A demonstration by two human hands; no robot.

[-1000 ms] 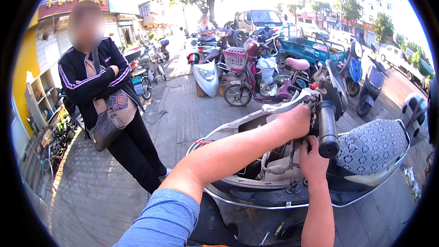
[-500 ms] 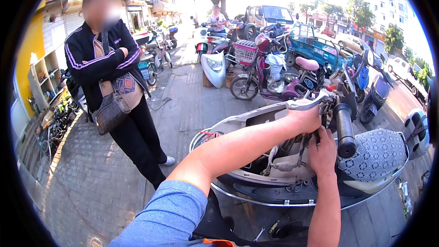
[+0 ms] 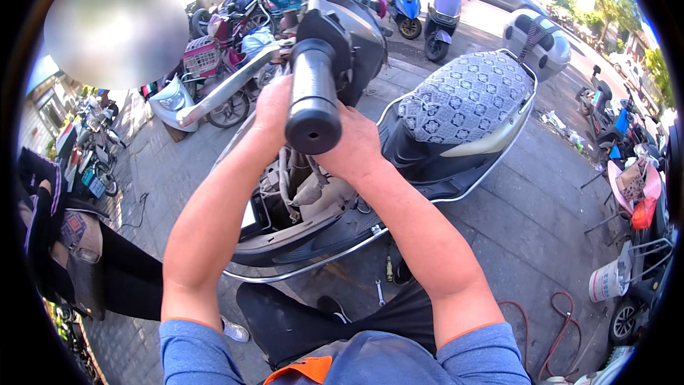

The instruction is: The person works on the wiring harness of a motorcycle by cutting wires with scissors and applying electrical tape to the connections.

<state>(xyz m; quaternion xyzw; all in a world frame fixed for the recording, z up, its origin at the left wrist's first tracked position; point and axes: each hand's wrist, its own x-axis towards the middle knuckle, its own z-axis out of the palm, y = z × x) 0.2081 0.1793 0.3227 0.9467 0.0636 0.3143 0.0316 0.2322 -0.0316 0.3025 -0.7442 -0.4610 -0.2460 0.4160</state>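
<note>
An electric scooter stands before me with its front body panels off, its handlebar turned toward me and its black rubber grip point(image 3: 313, 96) pointing at me. My left hand point(image 3: 274, 105) is just left of the grip, under the handlebar; its fingers are hidden. My right hand point(image 3: 354, 144) reaches in behind the grip from the right, its fingers also out of sight. Below both hands lie loose wires and connectors point(image 3: 288, 178) inside the open body shell point(image 3: 313, 232). A long silver-grey lever point(image 3: 231, 85) sticks out to the left. The seat point(image 3: 470, 96) has a patterned grey cover.
A person in dark clothes point(image 3: 121, 264) stands close on the left. On the paving by my feet lie a wrench point(image 3: 380, 292) and a screwdriver point(image 3: 389, 269). A red hose point(image 3: 566, 317) and a white bucket point(image 3: 607, 284) are at the right. Parked scooters point(image 3: 443, 18) stand behind.
My view has swung right and tilted downward, so the scooter now sits nearer the middle. The grip now stands in front of my hands, which remain at the handlebar.
</note>
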